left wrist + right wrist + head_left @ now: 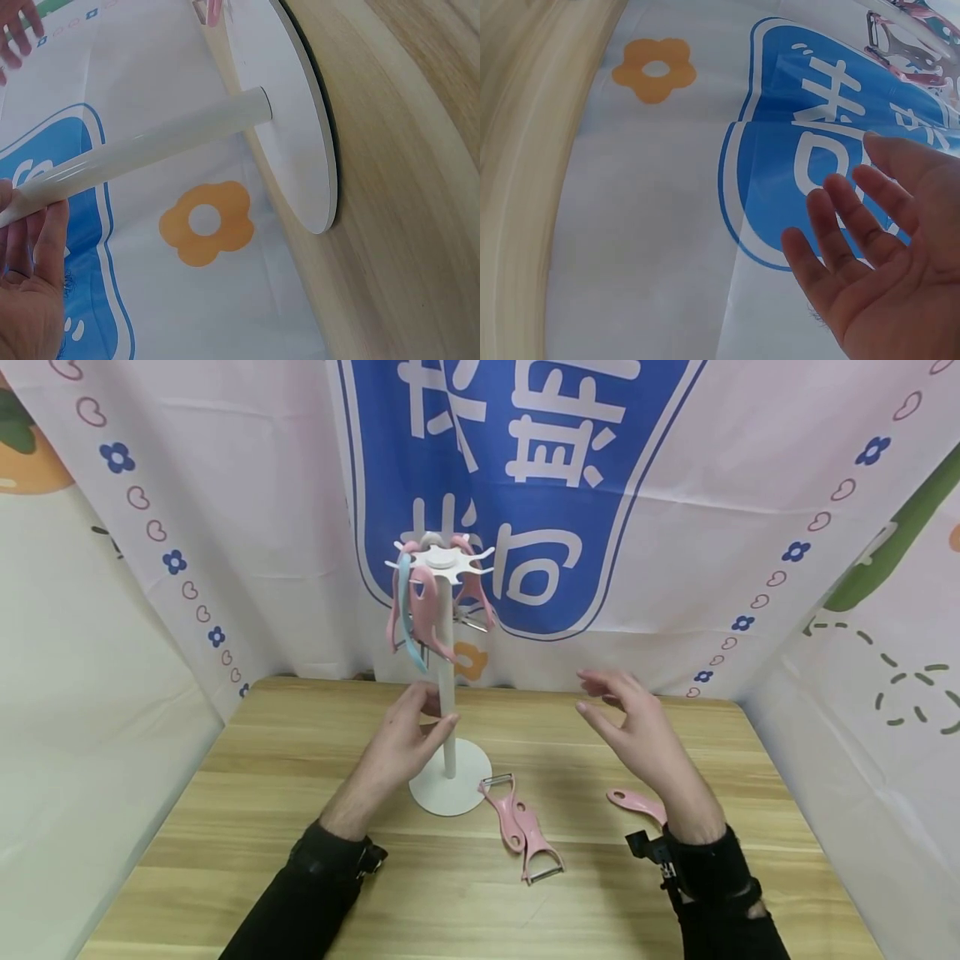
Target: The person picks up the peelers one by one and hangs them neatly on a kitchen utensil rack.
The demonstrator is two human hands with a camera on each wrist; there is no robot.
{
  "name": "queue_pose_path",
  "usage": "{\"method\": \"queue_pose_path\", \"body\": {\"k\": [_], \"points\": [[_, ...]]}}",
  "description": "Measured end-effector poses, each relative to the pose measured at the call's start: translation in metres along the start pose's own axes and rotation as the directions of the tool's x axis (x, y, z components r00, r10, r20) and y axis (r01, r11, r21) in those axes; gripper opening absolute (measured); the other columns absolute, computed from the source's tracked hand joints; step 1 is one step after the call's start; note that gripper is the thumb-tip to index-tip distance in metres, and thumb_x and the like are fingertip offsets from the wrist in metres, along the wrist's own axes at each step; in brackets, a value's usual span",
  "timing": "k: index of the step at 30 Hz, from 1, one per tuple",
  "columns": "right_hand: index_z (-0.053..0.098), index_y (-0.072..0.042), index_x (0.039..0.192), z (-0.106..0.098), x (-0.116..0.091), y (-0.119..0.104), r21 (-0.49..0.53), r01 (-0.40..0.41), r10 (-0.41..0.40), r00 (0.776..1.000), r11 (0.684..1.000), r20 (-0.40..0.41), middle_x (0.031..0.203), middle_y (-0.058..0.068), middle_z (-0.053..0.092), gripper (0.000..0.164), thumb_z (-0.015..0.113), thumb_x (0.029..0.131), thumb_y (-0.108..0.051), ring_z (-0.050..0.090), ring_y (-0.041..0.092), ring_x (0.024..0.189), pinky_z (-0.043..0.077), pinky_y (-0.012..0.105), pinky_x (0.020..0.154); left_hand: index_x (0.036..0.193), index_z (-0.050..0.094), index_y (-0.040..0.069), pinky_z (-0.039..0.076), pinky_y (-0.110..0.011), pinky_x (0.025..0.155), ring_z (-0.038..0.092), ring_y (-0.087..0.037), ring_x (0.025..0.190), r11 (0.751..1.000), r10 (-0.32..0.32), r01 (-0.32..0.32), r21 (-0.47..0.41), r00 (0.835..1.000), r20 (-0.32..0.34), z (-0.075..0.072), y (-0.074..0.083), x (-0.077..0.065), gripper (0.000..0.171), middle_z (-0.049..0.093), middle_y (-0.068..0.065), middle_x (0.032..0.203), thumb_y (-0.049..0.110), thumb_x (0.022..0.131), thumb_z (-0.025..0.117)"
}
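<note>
My left hand [408, 732] pinches the white pole of a utensil stand [447, 727] between thumb and fingers; the left wrist view shows the hand [34, 277] at the pole [150, 146]. Several pink peelers [424, 610] and a light blue-handled utensil [406, 610] hang from the stand's hooked top. Over the table's right side my right hand [633, 718] hovers, fingers loosely bent and holding nothing, as the right wrist view of the hand [885, 255] confirms. Two pink peelers [501, 814] [536, 843] lie touching near the stand's round base.
Partly hidden under my right forearm is a pink handle [636, 802] on the wooden table [300, 760]. A printed cloth [712, 552] with a blue sign hangs behind the table, and pale cloth [112, 693] flanks both sides.
</note>
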State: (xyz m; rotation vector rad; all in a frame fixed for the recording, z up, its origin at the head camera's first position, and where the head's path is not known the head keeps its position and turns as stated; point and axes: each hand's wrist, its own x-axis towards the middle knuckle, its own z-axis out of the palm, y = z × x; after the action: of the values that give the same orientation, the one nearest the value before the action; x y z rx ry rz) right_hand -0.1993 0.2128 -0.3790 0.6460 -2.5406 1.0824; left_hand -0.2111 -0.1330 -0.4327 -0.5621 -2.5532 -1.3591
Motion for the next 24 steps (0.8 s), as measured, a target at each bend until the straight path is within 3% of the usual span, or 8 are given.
{"method": "queue_pose_path", "body": {"k": [11, 24], "points": [[0.06, -0.009, 0.14, -0.003, -0.02, 0.022, -0.086, -0.108, 0.117, 0.986, 0.99, 0.115, 0.129, 0.011, 0.063, 0.044, 0.07, 0.1, -0.024, 0.061, 0.029, 0.114, 0.054, 0.055, 0.1, 0.132, 0.052, 0.006, 0.061, -0.026, 0.087, 0.062, -0.02, 0.106, 1.0, 0.002, -0.002, -0.004, 1.0, -0.003, 0.0, -0.001, 0.0, 0.037, 0.055, -0.006, 0.118, 0.021, 0.101, 0.067], [0.061, -0.004, 0.133, -0.006, -0.033, 0.043, -0.2, -0.189, 0.238, 0.937, 0.961, 0.257, 0.13, 0.017, 0.06, 0.04, 0.072, 0.098, -0.018, 0.062, 0.036, 0.113, 0.056, 0.053, 0.094, 0.132, 0.051, 0.006, 0.061, -0.027, 0.086, 0.063, -0.02, 0.106, 1.0, 0.007, -0.007, 0.002, 1.0, -0.006, 0.0, -0.001, 0.0, 0.038, 0.055, -0.006, 0.118, 0.023, 0.102, 0.067]]}}
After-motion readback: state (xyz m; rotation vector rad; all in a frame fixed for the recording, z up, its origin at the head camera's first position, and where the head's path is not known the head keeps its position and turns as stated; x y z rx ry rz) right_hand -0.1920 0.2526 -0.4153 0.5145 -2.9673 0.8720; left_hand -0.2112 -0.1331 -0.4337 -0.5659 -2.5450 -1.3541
